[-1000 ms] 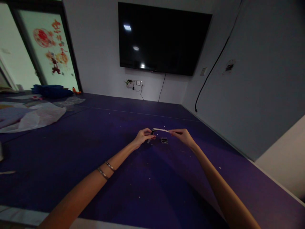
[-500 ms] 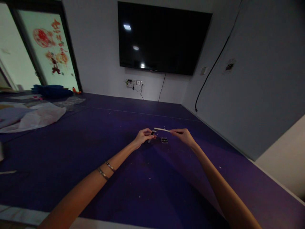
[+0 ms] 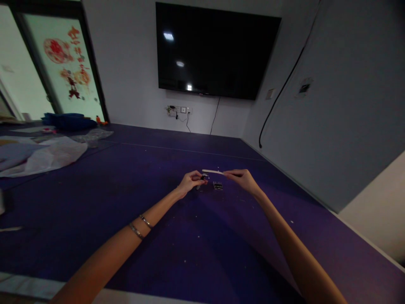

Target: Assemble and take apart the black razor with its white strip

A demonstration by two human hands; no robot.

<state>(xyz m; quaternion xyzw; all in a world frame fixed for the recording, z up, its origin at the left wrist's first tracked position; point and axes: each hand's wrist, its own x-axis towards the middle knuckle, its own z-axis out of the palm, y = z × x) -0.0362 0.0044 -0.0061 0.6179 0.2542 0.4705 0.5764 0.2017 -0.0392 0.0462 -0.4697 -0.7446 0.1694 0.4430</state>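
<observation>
My left hand (image 3: 190, 183) is closed on a small dark piece (image 3: 203, 177) with pale bits at its top, too small to name. Between the fingertips of my right hand (image 3: 243, 178) is one end of a thin, pale strip (image 3: 212, 171). The strip lies nearly level, its free end just above the dark piece; whether they touch I cannot tell. Below the strip, a small dark rectangular block (image 3: 218, 185) with lighter edges rests on the purple surface (image 3: 177, 261), apart from both hands.
Small white crumbs are scattered over the surface. At the left lie a clear plastic sheet (image 3: 53, 156) and a dark blue bundle (image 3: 68, 121), with a small orange item (image 3: 100, 120) beside it. A black cable (image 3: 281, 90) hangs down the right wall. A television (image 3: 218, 50) hangs ahead.
My right hand has shifted slightly left with the pale strip, so its free end reaches farther over the dark piece. My left hand has stayed almost still.
</observation>
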